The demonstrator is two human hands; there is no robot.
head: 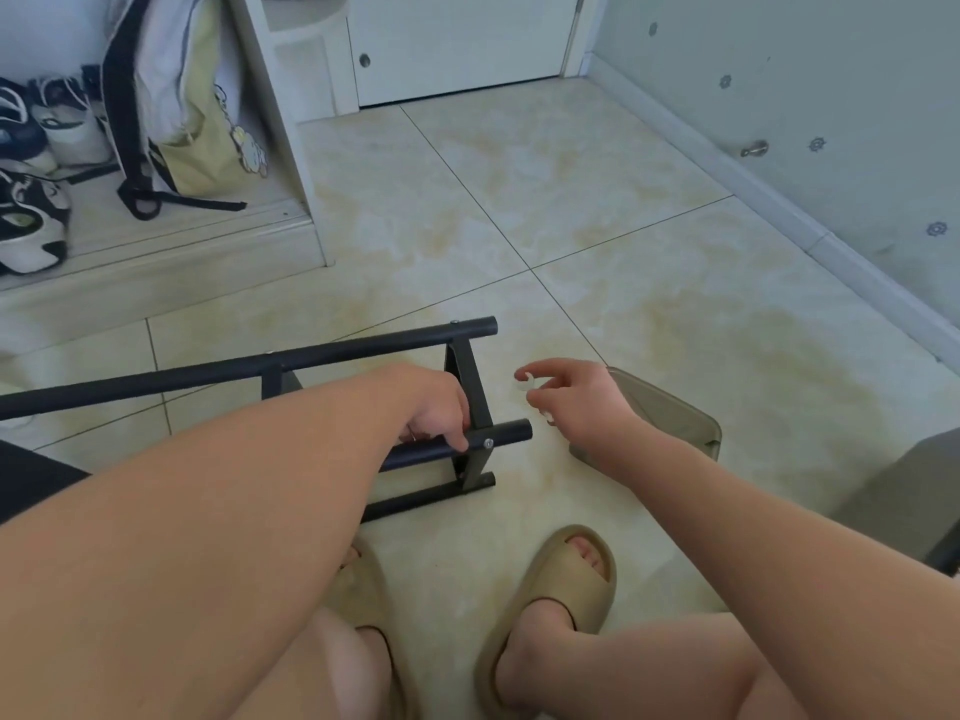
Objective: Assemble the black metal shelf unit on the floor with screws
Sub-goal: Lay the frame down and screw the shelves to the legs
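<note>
Person seated low, looking down at a tiled floor (597,200).

Black shelf frame (311,358) lies on its side on the floor, just ahead of the feet and left of centre. Long rails run off to the left. A flat upright bar joins the rail ends nearest the middle of the view.

Left hand (441,413) reaches in across the frame. Its fingers curl round the middle tube (509,433), gripping it right beside the upright bar. A silver screw (488,443) sits in that joint, just past the fingertips.

Right hand (576,402) hovers a little to the right of the frame, not touching it. Thumb and forefinger pinch a small white piece (523,380); the other fingers are loosely bent. Cannot tell what the piece is. A second pale bit shows by the lower fingers, too small to make out.

Under the right wrist is a grey-green plastic item (670,413), lying on the floor.

Both feet wear tan slippers (566,579), toes pointing toward the frame.

Far left: a backpack (192,111) leans against a white cabinet, with shoes (31,220) beside it. A white door (457,39) is at the back.
</note>
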